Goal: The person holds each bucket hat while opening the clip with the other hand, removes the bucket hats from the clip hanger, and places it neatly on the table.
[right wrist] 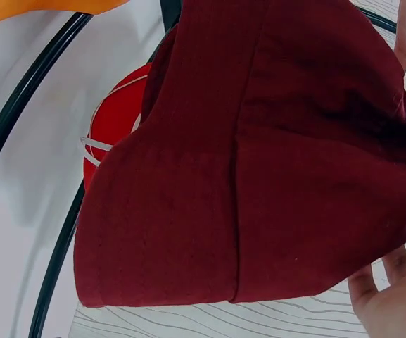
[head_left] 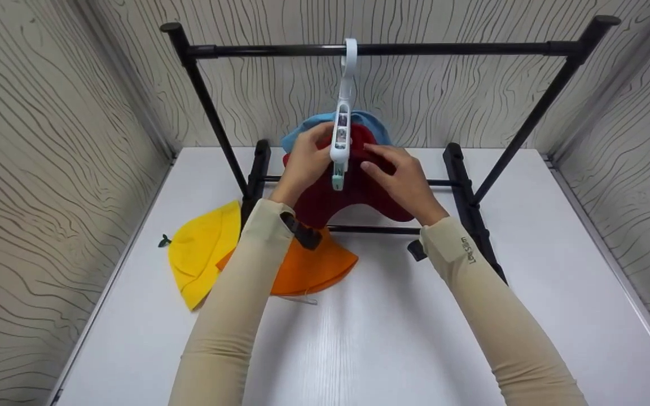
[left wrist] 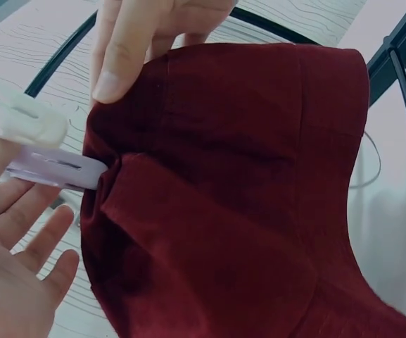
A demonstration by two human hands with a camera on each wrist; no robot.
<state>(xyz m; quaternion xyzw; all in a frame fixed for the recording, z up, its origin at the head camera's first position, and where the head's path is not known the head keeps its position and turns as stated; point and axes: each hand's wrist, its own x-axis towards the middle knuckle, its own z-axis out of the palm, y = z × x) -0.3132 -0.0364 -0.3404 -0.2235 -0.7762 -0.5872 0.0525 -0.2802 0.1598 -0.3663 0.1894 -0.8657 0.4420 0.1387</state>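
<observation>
A dark red bucket hat (head_left: 347,192) hangs at the lower end of a white clip hanger (head_left: 345,90), whose hook loops over the rack's top bar. In the left wrist view the hanger's pale clip (left wrist: 62,167) meets the bunched crown. My left hand (head_left: 308,160) pinches the hanger by this clip, thumb on one side and fingers on the other. From the right, my right hand (head_left: 404,175) holds the crown's edge, its thumb (left wrist: 115,77) on the front of the fabric and other fingers behind. Part of the crown is hidden by the hanger.
A black metal rack (head_left: 443,51) stands on the white table (head_left: 359,349) against patterned walls. Behind the red hat shows a light blue hat (head_left: 378,127). A yellow hat (head_left: 201,248) and an orange hat (head_left: 313,265) lie at left, the orange one partly under my left sleeve.
</observation>
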